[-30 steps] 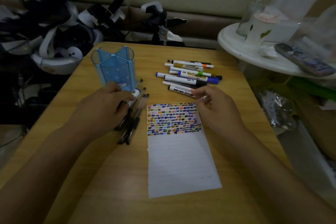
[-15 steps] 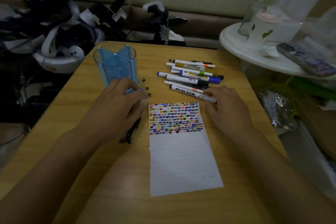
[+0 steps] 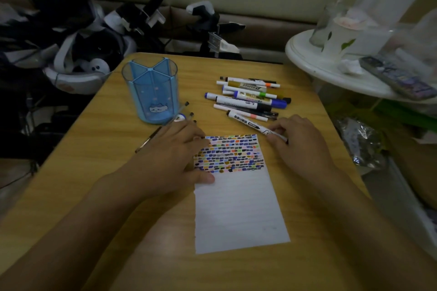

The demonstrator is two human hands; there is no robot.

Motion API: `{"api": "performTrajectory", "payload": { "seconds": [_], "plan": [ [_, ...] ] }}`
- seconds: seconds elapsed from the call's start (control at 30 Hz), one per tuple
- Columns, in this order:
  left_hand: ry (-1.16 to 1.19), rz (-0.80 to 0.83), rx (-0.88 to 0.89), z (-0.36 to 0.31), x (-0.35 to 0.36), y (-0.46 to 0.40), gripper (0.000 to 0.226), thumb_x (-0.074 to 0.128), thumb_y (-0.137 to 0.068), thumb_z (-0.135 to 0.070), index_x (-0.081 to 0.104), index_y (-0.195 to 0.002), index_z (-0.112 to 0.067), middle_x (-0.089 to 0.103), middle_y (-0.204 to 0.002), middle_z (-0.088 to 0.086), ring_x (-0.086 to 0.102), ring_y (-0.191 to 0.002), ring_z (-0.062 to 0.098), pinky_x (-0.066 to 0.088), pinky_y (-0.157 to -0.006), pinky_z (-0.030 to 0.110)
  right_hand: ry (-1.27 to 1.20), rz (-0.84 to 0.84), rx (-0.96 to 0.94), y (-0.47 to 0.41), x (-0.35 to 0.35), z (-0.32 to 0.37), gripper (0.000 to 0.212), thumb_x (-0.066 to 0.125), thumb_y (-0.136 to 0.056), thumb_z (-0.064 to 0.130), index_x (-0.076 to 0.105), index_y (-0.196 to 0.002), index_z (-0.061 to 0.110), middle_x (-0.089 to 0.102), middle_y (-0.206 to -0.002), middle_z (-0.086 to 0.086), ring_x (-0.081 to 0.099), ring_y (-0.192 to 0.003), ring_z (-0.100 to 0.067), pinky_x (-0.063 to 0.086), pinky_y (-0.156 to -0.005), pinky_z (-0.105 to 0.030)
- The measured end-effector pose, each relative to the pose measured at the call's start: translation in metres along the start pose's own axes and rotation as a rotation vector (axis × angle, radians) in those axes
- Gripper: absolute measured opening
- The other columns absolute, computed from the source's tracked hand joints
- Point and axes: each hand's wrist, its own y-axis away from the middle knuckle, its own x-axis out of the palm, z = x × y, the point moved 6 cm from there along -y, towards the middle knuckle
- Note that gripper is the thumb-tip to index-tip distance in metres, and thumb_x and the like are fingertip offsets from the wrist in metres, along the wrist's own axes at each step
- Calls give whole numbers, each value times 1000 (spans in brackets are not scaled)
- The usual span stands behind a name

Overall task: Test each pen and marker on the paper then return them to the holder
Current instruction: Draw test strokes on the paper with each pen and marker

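Head view | right hand [image 3: 300, 142] fingers pinch white marker [image 3: 250, 123]; left hand [image 3: 175, 160] flat on paper [image 3: 238, 208]; "MARKER" label [image 3: 248, 86] legible

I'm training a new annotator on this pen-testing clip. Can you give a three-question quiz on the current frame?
1. True or false: the blue holder already has markers in it.
2. Which hand grips a marker? A) left B) right C) neither
3. Fill in: the left hand rests on the ___.

Key
1. False; it looks empty.
2. B; the right hand pinches the white marker.
3. Paper, at its left edge.
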Motion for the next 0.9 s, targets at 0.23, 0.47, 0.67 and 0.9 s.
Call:
{"api": "performTrajectory", "payload": {
  "seconds": [0.23,0.47,0.67,0.9],
  "plan": [
    [12,116,-80,-3,3,-3,100,33,-69,-92,24,-152,-37,16,-157,-8,6,-144,14,13,-118,35,-413,1,149,5,-6,-5,5,57,-99,31,58,-104,31,58,-96,12,53,-84,-2,38,-63,-19],
    [24,133,-87,-5,3,-7,98,38,-70,-89,23,-153,-38,15,-157,-7,6,-144,15,13,-118,36,-683,75,259,3,-11,-5,12,58,-99,30,67,-104,26,62,-100,5,55,-88,-7,39,-65,-25],
    [75,88,-109,-2,-3,-8,94,45,-70,-83,24,-151,-41,13,-158,-8,1,-145,14,15,-118,37,-766,103,278,5,-12,1,14,56,-100,29,68,-105,24,62,-99,9,56,-85,-3,39,-62,-19],
    [225,-178,-37,-13,-21,-10,79,37,-76,-76,43,-144,-36,41,-145,-11,13,-144,8,20,-114,31,-933,253,180,21,5,31,6,62,-96,15,67,-99,17,75,-76,5,68,-70,-5,55,-65,-21]
  ]
}}
